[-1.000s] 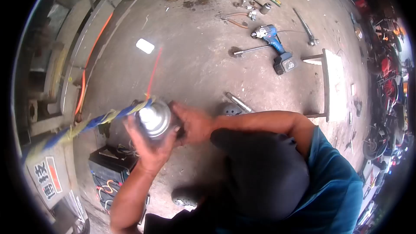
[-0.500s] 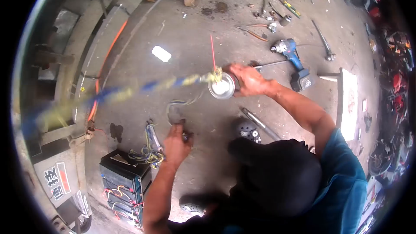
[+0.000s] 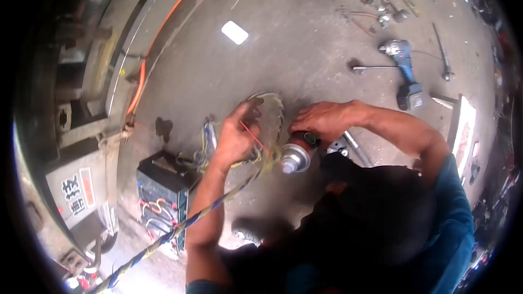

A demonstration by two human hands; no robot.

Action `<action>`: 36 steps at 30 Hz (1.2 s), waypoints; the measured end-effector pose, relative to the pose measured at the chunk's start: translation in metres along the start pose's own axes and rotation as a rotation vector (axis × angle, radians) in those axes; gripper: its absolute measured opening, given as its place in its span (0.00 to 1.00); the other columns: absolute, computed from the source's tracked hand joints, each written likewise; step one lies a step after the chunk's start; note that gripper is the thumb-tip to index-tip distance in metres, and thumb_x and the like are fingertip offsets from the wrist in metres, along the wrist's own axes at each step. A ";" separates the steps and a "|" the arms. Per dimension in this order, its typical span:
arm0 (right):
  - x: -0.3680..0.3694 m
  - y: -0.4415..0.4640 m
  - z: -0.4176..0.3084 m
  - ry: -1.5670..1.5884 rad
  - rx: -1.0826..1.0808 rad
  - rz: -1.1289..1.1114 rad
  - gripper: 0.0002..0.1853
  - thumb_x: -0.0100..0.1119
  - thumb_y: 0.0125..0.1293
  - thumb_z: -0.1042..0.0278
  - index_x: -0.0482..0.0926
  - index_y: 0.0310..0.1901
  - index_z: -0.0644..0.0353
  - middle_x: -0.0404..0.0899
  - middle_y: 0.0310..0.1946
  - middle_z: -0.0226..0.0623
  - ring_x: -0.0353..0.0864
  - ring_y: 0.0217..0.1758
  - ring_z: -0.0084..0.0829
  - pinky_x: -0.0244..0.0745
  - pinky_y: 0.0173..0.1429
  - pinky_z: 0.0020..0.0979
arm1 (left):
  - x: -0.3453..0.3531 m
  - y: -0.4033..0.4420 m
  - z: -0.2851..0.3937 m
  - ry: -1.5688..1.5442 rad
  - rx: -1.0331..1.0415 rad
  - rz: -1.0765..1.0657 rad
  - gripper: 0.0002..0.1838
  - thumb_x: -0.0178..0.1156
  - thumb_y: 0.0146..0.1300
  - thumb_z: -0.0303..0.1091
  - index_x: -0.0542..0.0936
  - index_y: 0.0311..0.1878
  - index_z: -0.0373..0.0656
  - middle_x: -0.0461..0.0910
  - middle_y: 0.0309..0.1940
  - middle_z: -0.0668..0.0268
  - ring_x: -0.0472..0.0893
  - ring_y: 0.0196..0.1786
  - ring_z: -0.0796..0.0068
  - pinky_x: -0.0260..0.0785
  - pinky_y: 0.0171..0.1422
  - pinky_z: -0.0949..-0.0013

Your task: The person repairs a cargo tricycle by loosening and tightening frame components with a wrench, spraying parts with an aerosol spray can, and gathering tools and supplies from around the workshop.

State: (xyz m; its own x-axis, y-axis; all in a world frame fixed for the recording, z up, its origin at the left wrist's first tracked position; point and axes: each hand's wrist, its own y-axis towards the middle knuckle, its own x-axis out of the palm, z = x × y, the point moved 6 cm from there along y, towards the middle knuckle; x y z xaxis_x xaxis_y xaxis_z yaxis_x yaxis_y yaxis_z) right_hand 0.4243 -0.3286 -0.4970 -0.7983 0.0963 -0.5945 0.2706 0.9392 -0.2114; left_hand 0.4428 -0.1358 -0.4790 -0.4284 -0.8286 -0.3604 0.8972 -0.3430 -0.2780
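My right hand (image 3: 327, 121) is wrapped round a spray can (image 3: 295, 158), tilted so that its silver end faces up and toward me. A thin red straw (image 3: 253, 134) runs from beside the can toward my left hand (image 3: 235, 136). The fingers of my left hand are bent at a blue-and-yellow braided cord (image 3: 280, 110), which loops over toward the can. A frayed yellow clump of it lies against the can's end. One long stretch of cord (image 3: 180, 227) crosses my left forearm to the lower left. The exact grip of the left fingertips is partly hidden.
A black battery-like box with wires (image 3: 163, 185) stands at lower left, with bundled cord (image 3: 208, 144) beside it. On the concrete floor lie a white rectangular object (image 3: 235, 32), a blue power tool (image 3: 404, 68), a metal bar (image 3: 358, 148) and several hand tools. A machine frame (image 3: 103, 141) borders the left.
My right hand has lowered the can toward my body and tilted it. The left hand has risen beside it with the cord. The long cord now slopes to the lower left; the view has shifted.
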 end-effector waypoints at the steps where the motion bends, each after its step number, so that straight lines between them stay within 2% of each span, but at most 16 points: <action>1: -0.004 0.003 -0.002 0.031 0.003 -0.002 0.39 0.77 0.37 0.65 0.71 0.56 0.59 0.76 0.51 0.42 0.73 0.56 0.47 0.70 0.59 0.44 | -0.008 0.001 0.000 0.223 -0.002 -0.043 0.27 0.62 0.52 0.24 0.74 0.59 0.41 0.80 0.45 0.56 0.81 0.42 0.62 0.74 0.49 0.66; 5: -0.015 0.012 -0.006 0.095 0.047 -0.012 0.39 0.77 0.38 0.64 0.71 0.57 0.59 0.76 0.51 0.42 0.74 0.56 0.47 0.70 0.60 0.43 | -0.034 -0.043 -0.031 0.980 -0.293 -0.655 0.26 0.65 0.50 0.27 0.77 0.56 0.45 0.81 0.44 0.53 0.81 0.44 0.53 0.73 0.49 0.58; 6: -0.017 0.013 -0.006 0.139 0.041 0.020 0.39 0.77 0.38 0.64 0.71 0.57 0.59 0.76 0.52 0.42 0.74 0.56 0.47 0.70 0.60 0.43 | -0.043 -0.058 -0.032 0.987 -0.343 -0.777 0.31 0.72 0.48 0.38 0.75 0.57 0.42 0.80 0.46 0.51 0.80 0.48 0.51 0.73 0.49 0.55; 11: -0.020 0.030 -0.017 0.026 -0.032 0.040 0.38 0.76 0.41 0.63 0.71 0.57 0.57 0.75 0.52 0.41 0.76 0.55 0.45 0.71 0.58 0.43 | -0.071 -0.112 0.046 0.278 -0.161 -0.098 0.54 0.81 0.39 0.43 0.62 0.69 0.38 0.77 0.41 0.62 0.79 0.46 0.71 0.74 0.47 0.68; 12: -0.012 0.032 -0.020 -0.032 -0.097 0.073 0.39 0.75 0.40 0.64 0.70 0.58 0.56 0.75 0.52 0.39 0.75 0.57 0.44 0.70 0.58 0.42 | -0.068 -0.118 0.051 -0.019 -0.086 0.003 0.54 0.79 0.42 0.33 0.58 0.72 0.40 0.75 0.38 0.67 0.76 0.41 0.80 0.72 0.44 0.75; 15: 0.002 0.041 -0.038 -0.165 -0.131 -0.026 0.40 0.75 0.39 0.65 0.69 0.59 0.55 0.75 0.54 0.38 0.73 0.59 0.43 0.70 0.59 0.43 | -0.076 -0.103 0.071 -0.362 -0.224 0.283 0.25 0.66 0.62 0.38 0.73 0.58 0.34 0.77 0.25 0.67 0.75 0.23 0.78 0.69 0.28 0.74; 16: 0.000 0.041 -0.039 -0.108 -0.127 0.015 0.40 0.75 0.38 0.66 0.70 0.58 0.55 0.75 0.54 0.38 0.72 0.59 0.43 0.69 0.60 0.42 | -0.089 -0.097 0.073 -0.261 -0.201 0.376 0.18 0.59 0.68 0.44 0.78 0.43 0.35 0.75 0.17 0.65 0.74 0.18 0.77 0.66 0.24 0.73; 21: -0.028 -0.004 -0.014 0.138 0.126 0.308 0.38 0.76 0.38 0.71 0.72 0.56 0.58 0.74 0.54 0.41 0.74 0.57 0.42 0.71 0.61 0.37 | -0.165 -0.093 0.005 -0.511 -0.330 0.795 0.10 0.58 0.66 0.37 0.79 0.36 0.39 0.73 0.20 0.67 0.70 0.18 0.78 0.64 0.24 0.76; 23: -0.048 -0.051 0.018 0.427 0.597 0.621 0.34 0.76 0.45 0.72 0.72 0.56 0.61 0.76 0.54 0.37 0.75 0.57 0.32 0.71 0.61 0.35 | -0.169 -0.104 -0.028 -0.405 -0.328 0.776 0.08 0.60 0.65 0.35 0.79 0.36 0.40 0.73 0.20 0.68 0.69 0.18 0.78 0.64 0.24 0.74; 24: -0.037 -0.078 0.084 0.629 0.361 0.783 0.32 0.76 0.46 0.72 0.73 0.55 0.62 0.79 0.51 0.35 0.76 0.54 0.28 0.72 0.60 0.33 | -0.168 -0.112 -0.040 -0.341 -0.312 0.730 0.08 0.61 0.63 0.34 0.80 0.38 0.39 0.73 0.21 0.68 0.73 0.23 0.78 0.68 0.28 0.72; 25: -0.057 -0.089 0.084 0.440 0.411 1.075 0.30 0.76 0.46 0.73 0.75 0.53 0.62 0.81 0.45 0.34 0.79 0.47 0.28 0.74 0.53 0.32 | -0.171 -0.116 -0.043 0.036 -0.196 0.684 0.07 0.60 0.63 0.32 0.81 0.39 0.39 0.78 0.25 0.66 0.78 0.30 0.75 0.71 0.35 0.70; 31: -0.075 -0.132 0.173 0.219 0.568 1.257 0.22 0.73 0.50 0.66 0.79 0.46 0.66 0.80 0.32 0.33 0.79 0.33 0.26 0.72 0.38 0.30 | -0.140 -0.140 -0.082 0.427 -0.130 0.450 0.07 0.61 0.57 0.30 0.83 0.39 0.44 0.80 0.44 0.61 0.78 0.46 0.60 0.70 0.53 0.60; 32: -0.069 -0.133 0.181 0.254 0.607 1.256 0.22 0.73 0.51 0.66 0.78 0.47 0.65 0.79 0.31 0.33 0.78 0.32 0.25 0.71 0.37 0.29 | -0.117 -0.144 -0.088 1.104 0.053 0.195 0.08 0.63 0.56 0.32 0.83 0.39 0.47 0.79 0.48 0.61 0.75 0.50 0.58 0.67 0.58 0.59; 33: -0.064 -0.135 0.189 0.289 0.645 1.254 0.23 0.72 0.52 0.65 0.78 0.48 0.65 0.78 0.29 0.33 0.77 0.30 0.23 0.70 0.36 0.28 | -0.099 -0.145 -0.092 1.152 0.052 -0.019 0.11 0.64 0.57 0.34 0.83 0.43 0.49 0.77 0.50 0.58 0.73 0.54 0.55 0.64 0.64 0.59; 34: -0.060 -0.132 0.181 0.374 0.686 1.266 0.23 0.72 0.53 0.65 0.77 0.50 0.64 0.78 0.30 0.33 0.76 0.30 0.23 0.70 0.35 0.28 | -0.096 -0.156 -0.145 0.399 -0.269 0.335 0.16 0.65 0.56 0.35 0.82 0.49 0.50 0.76 0.49 0.54 0.73 0.55 0.53 0.65 0.65 0.60; 36: -0.055 -0.130 0.175 0.350 0.675 1.322 0.24 0.71 0.55 0.65 0.75 0.52 0.64 0.78 0.29 0.32 0.75 0.29 0.22 0.67 0.34 0.28 | -0.070 -0.144 -0.111 0.583 -0.092 0.176 0.24 0.67 0.55 0.35 0.77 0.57 0.50 0.74 0.51 0.54 0.73 0.57 0.55 0.68 0.63 0.61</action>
State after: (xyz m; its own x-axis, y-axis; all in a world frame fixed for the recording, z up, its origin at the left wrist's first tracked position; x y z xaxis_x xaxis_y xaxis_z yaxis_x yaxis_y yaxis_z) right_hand 0.5275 -0.5142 -0.5724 0.1483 0.8814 -0.4484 0.9799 -0.1921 -0.0534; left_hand 0.3312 0.0207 -0.5130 -0.2858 -0.4822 -0.8281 0.9581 -0.1620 -0.2363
